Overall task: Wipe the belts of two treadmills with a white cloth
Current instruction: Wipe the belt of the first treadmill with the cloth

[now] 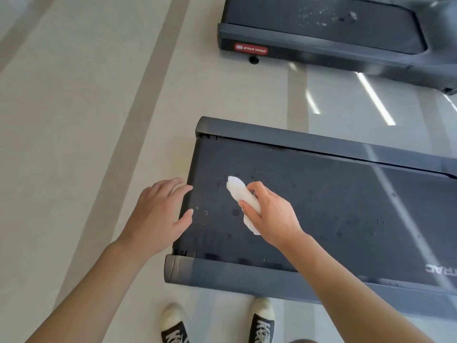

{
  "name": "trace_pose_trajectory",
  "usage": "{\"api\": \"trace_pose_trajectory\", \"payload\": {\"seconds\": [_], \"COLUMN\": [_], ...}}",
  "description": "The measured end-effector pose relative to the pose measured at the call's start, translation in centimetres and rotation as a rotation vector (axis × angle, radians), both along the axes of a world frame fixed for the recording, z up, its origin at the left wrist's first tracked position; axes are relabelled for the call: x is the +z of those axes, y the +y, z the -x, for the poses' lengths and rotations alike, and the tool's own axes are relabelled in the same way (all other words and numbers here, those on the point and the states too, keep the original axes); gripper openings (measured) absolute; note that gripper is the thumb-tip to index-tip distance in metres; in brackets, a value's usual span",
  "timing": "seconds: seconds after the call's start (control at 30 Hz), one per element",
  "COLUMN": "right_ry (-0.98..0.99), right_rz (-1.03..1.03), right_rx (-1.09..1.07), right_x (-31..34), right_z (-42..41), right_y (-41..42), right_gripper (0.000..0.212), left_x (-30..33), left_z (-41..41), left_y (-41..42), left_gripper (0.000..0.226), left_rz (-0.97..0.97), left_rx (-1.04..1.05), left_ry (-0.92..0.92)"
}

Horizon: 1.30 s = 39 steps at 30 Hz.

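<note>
**Rear end of near treadmill, cloth on belt**

Right hand [270,214] grips a crumpled white cloth [241,194], fingers curled round it; the cloth's free end lies on the dark, matte belt of the near treadmill [333,206], close to the belt's rear end. Left hand [158,214] spread wide, fingers straight, holding nothing; fingertips at the belt's rear edge, contact unclear.

Small droplets or specks dot the belt around the cloth and between the hands. The belt runs on to the right, bare past the right hand up to the frame edge. Grey plastic side rails [247,276] bound it on the near and far sides; the near rail carries white lettering, partly cut off.

Second dark treadmill [321,33] stands well apart at top, a red brand badge [251,49] on its side rail and pale smears on its belt. A strip of glossy pale floor [346,95] with light reflections lies between the machines. Beige striped floor to the left. Two black-and-white canvas shoes [262,320] stand just beside the near rail.
</note>
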State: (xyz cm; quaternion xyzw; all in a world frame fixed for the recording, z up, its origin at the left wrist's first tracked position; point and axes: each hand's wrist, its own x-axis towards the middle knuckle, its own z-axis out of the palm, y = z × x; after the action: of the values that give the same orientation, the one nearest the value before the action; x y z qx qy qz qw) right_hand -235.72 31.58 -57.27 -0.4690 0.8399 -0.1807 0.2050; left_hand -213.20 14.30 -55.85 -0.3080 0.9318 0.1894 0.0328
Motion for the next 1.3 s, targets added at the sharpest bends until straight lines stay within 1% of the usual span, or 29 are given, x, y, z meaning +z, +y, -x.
{"api": "trace_pose_trajectory", "payload": {"seconds": [0.23, 0.37, 0.5, 0.63, 0.7, 0.9, 1.07, 1.13, 1.2, 1.3], "right_ry": [0.112, 0.192, 0.271, 0.366, 0.389, 0.358, 0.365, 0.344, 0.362, 0.381], "right_rz": [0.05, 0.053, 0.036, -0.005, -0.014, -0.031, -0.074, -0.027, 0.071, 0.185], "right_rx": [0.147, 0.289, 0.394, 0.495, 0.502, 0.366, 0.305, 0.269, 0.232, 0.309], "right_x": [-14.6, -22.1, -27.9, -31.8, -32.8, -36.2, -40.4, -42.8, -44.8, -45.9], "right_z": [1.7, 2.3, 2.8, 3.6, 4.0, 5.2, 5.3, 4.0, 2.0, -0.8], "right_y": [-5.1, -7.9, -10.8, -13.6, -15.0, -19.3, -21.8, -21.6, -20.6, -18.5], "right_gripper": [0.025, 0.026, 0.032, 0.037, 0.035, 0.033, 0.032, 0.029, 0.031, 0.033], "left_x": [-15.2, -22.9, -29.2, -34.2, -36.0, -40.6, -42.7, -43.2, -43.7, -43.9], "left_z": [0.5, 0.0, -0.7, -1.7, -2.2, -4.4, -6.3, -6.4, -6.0, -5.3], "left_y": [-3.8, -5.6, -7.7, -8.9, -9.2, -7.3, -7.7, -7.7, -7.6, -7.8], "left_gripper": [0.061, 0.063, 0.065, 0.067, 0.067, 0.065, 0.067, 0.066, 0.064, 0.062], "left_rz": [-0.021, -0.015, -0.008, 0.003, -0.005, -0.074, -0.071, -0.077, -0.085, -0.073], "left_rx": [-0.051, -0.092, -0.133, -0.187, -0.189, -0.21, -0.174, -0.19, -0.205, -0.204], "left_ry": [0.04, 0.012, -0.032, -0.039, -0.041, -0.092, -0.126, -0.129, -0.149, -0.171]}}
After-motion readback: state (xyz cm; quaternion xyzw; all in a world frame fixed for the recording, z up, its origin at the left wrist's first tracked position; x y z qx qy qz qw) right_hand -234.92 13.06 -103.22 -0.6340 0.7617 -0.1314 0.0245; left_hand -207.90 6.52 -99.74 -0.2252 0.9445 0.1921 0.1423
